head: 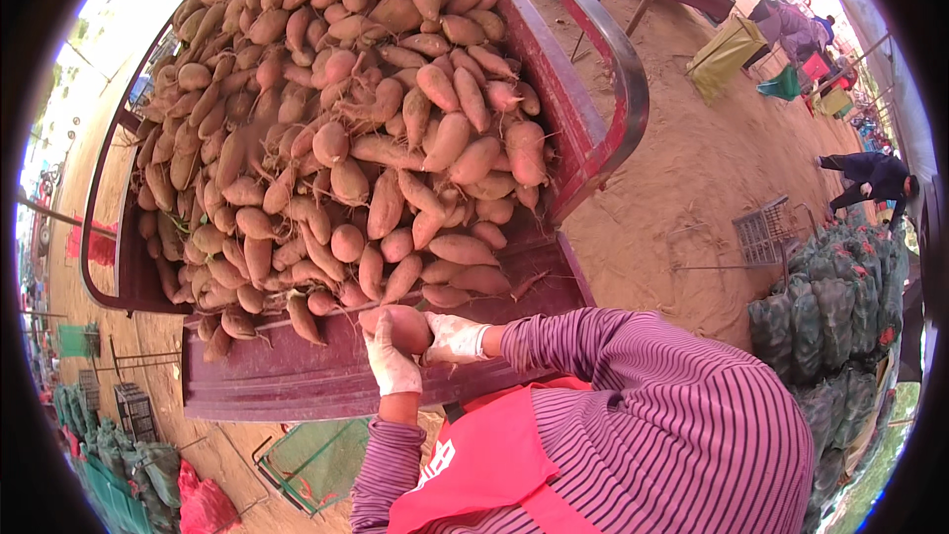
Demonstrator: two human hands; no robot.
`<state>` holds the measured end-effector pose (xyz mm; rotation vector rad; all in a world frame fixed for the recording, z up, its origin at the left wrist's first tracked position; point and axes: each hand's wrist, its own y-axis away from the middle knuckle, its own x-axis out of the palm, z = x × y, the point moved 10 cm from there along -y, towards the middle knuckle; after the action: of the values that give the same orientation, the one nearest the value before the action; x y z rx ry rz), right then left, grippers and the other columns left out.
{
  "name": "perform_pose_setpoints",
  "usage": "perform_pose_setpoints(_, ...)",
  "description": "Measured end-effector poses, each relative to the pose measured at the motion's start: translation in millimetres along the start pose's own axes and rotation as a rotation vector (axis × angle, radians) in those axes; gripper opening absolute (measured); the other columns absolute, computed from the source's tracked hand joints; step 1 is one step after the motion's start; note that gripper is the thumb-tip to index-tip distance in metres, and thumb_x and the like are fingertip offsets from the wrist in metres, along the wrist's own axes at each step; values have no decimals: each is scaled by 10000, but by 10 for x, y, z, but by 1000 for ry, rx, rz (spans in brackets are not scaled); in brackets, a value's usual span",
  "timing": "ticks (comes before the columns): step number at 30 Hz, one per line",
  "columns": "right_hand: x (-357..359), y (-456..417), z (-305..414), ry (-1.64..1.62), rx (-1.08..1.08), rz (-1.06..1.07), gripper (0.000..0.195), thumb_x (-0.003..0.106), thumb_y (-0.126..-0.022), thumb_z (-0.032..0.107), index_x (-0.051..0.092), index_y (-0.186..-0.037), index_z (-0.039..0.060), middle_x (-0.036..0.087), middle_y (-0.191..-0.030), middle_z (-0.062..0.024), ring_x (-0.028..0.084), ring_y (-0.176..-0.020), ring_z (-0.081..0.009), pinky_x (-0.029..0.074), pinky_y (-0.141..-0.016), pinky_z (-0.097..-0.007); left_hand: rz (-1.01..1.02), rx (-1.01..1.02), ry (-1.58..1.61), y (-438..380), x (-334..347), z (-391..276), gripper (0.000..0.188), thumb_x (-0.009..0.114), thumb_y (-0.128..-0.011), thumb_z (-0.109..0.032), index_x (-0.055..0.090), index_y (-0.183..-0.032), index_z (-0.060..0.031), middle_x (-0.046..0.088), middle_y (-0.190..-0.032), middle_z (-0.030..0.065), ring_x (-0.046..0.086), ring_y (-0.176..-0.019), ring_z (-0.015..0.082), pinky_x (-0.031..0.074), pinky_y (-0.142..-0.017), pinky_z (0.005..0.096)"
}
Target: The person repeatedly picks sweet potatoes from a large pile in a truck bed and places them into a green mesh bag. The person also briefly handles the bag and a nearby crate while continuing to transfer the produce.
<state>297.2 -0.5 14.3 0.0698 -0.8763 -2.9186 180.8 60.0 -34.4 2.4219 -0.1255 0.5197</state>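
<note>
A large reddish sweet potato (404, 328) is held between my two hands above the lowered red metal tailgate (296, 378). My left hand (393, 360), in a whitish work glove, grips its near left side with the fingers over the top. My right hand (456, 339), in a soiled white glove, closes on its right end. Just beyond my hands, a big heap of soil-dusted sweet potatoes (334, 141) fills the cart bed, and several lie at the edge of the tailgate.
A red cart side rail (630, 111) stands at right. Below the tailgate is a green mesh bag on a frame (315, 460). Filled green mesh sacks (812, 311) and a plastic crate (764, 233) stand right, near a person in dark clothes (875, 178). More sacks (126, 460) lie at lower left.
</note>
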Motion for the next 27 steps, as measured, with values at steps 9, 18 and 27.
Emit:
perform_pose_setpoints(9,-146,135,363,899,-428,136,398,747,-783,235,664,-1136,71,730,-958,-152,709,-931,-322,559,-815,-406,119,-308,208,-91,388,-210,595,578,-936,-642,614,-1322,-190,669,-1258,53,628,-1135,281,511,-989,454)
perform_pose_setpoints(18,-197,-428,317,-308,-186,224,530,801,-861,356,629,-1237,24,692,-982,-71,641,-824,-159,530,-677,-302,-20,-147,480,-405,364,-371,596,531,-945,-595,613,-1243,-86,706,-1149,146,686,-1018,351,566,-922,506)
perform_pose_setpoints(27,-168,-287,446,447,-148,182,505,633,-888,559,791,-1008,94,765,-989,-155,715,-945,-274,523,-884,-396,-102,178,34,-540,205,-520,621,627,-963,-539,554,-1395,-100,610,-1317,36,557,-1205,270,426,-1072,395)
